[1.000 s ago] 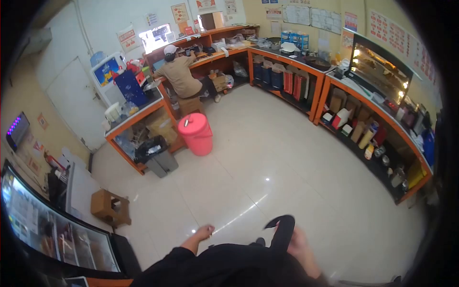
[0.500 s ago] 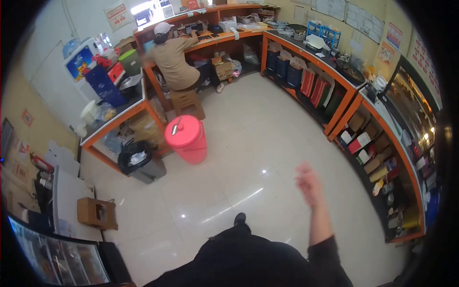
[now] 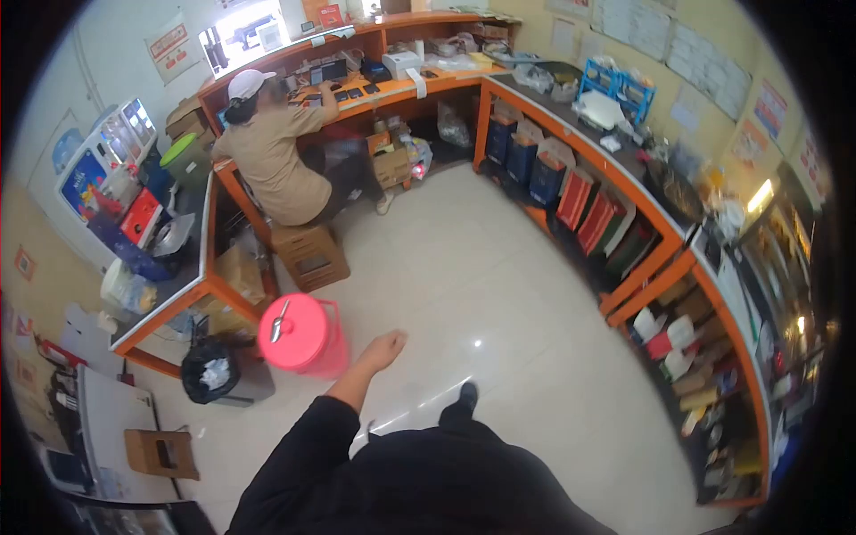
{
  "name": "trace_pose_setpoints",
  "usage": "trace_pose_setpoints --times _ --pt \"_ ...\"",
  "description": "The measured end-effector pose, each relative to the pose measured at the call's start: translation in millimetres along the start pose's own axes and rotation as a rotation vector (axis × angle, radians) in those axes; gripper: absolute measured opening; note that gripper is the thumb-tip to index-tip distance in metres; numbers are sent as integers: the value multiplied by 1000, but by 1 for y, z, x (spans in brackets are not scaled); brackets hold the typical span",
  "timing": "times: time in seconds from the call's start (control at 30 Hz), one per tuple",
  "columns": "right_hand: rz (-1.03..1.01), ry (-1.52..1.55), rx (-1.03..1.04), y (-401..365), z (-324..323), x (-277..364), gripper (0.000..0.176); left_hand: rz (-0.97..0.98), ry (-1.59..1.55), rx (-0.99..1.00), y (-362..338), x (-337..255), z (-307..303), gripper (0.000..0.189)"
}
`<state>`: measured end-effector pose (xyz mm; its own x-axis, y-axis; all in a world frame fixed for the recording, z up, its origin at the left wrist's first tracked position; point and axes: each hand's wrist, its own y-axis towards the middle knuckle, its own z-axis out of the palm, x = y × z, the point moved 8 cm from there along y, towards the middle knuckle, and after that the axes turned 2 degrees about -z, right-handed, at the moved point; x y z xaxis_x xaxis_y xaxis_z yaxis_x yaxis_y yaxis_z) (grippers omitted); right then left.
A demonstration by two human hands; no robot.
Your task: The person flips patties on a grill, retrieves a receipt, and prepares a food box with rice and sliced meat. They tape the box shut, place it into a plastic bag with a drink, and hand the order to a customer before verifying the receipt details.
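My left hand (image 3: 383,351) hangs forward over the tiled floor, its fingers curled in and nothing showing in them. The black sleeve (image 3: 308,446) covers my forearm down to above the wrist. Nearest to the hand, on its left, stands a pink lidded bucket (image 3: 299,332) with a metal ladle-like utensil (image 3: 280,323) lying on the lid. The hand does not touch the bucket. My right hand is out of view. One black shoe (image 3: 468,394) of mine shows on the floor ahead.
A person (image 3: 276,152) sits on a brown stool (image 3: 309,257) at the orange-edged counter (image 3: 357,112). Left are a black-lined bin (image 3: 218,373) and another stool (image 3: 162,453). Along the right runs a counter with shelves (image 3: 615,294) of boxes. Glossy floor (image 3: 446,259) lies between.
I have moved forward, so the bucket, stool and person appear nearer. My right hand has dropped out of view, and my left hand has swung into view.
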<state>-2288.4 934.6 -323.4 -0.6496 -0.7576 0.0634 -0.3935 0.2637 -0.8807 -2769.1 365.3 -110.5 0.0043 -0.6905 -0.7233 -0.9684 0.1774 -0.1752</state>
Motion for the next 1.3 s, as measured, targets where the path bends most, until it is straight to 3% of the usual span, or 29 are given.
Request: trace_pose_setpoints --times 0.07,0.1,0.13,0.17,0.2,0.23,0.27,0.3,0.33,0.37,0.43,0.47,0.57,0.63,0.7,0.73,0.77,0.8,0.83,0.87,0.9,0.93,1.07,1.13,1.23,1.3 --pt "-67 -124 13 52 -64 46 40 -7 179 -88 21 38 21 38" --pt "-140 -247 14 84 -97 75 40 -284 155 -17 21 78 40 41" --pt "-242 -440 -14 123 -132 112 40 -333 326 83 24 156 82 42" --pt "-345 -654 -57 163 -166 152 40 -503 36 325 2 191 102 43" --pt "-396 -736 -188 196 -212 207 39 -565 109 529 -19 183 107 41" --pt "-407 -656 -365 229 -267 270 39 -607 188 559 -45 180 87 38" --pt "-479 -289 -510 232 -338 363 38 -648 266 593 -73 100 28 35" --pt "-609 73 -637 216 -413 466 36 -755 231 559 -90 172 53 33" --pt "-852 197 -705 186 -466 559 33 -861 197 517 -102 229 69 32" --pt "-1114 186 -768 160 -507 641 30 -1073 -62 397 -108 239 69 32" --pt "-1210 313 -527 128 -564 771 26 -1446 -579 -49 -119 248 64 35" --pt "-1265 365 -437 114 -584 817 25 -1508 -627 -91 -107 247 59 35" --pt "-1357 237 -494 138 -619 912 23 -1390 -347 180 -19 244 41 35" --pt "-1286 114 -571 172 -621 933 21 -1225 -156 319 67 246 29 35" --pt "-1119 58 -454 265 -596 914 19 -1062 7 380 168 254 10 37" --pt "-977 -236 -406 308 -580 894 22 -982 67 361 231 262 -2 38" --pt "-932 -354 -303 345 -566 863 27 -911 112 300 298 271 -18 39" --pt "-1026 -569 -375 383 -552 825 32 -838 151 185 370 278 -37 40" --pt "-671 -495 -106 363 -575 794 32 -743 161 17 445 278 -61 41" --pt "-710 -542 -74 342 -593 769 27 -602 161 -153 513 264 -86 42" --pt "-633 -329 -126 372 -606 722 21 -38 266 -250 575 210 -118 36" --pt "-526 -205 -139 385 -621 681 21 -290 83 -221 631 145 -166 31" --pt "-154 -156 -27 408 -674 606 19 -207 -57 -75 794 69 -210 26" --pt "-149 -159 8 436 -710 627 18 -254 -16 8 850 59 -207 26" --pt "-242 -192 21 492 -786 699 17 -239 53 -78 891 58 -185 29" --pt "-423 -347 -42 548 -845 775 16 -268 -247 69 908 61 -159 34"
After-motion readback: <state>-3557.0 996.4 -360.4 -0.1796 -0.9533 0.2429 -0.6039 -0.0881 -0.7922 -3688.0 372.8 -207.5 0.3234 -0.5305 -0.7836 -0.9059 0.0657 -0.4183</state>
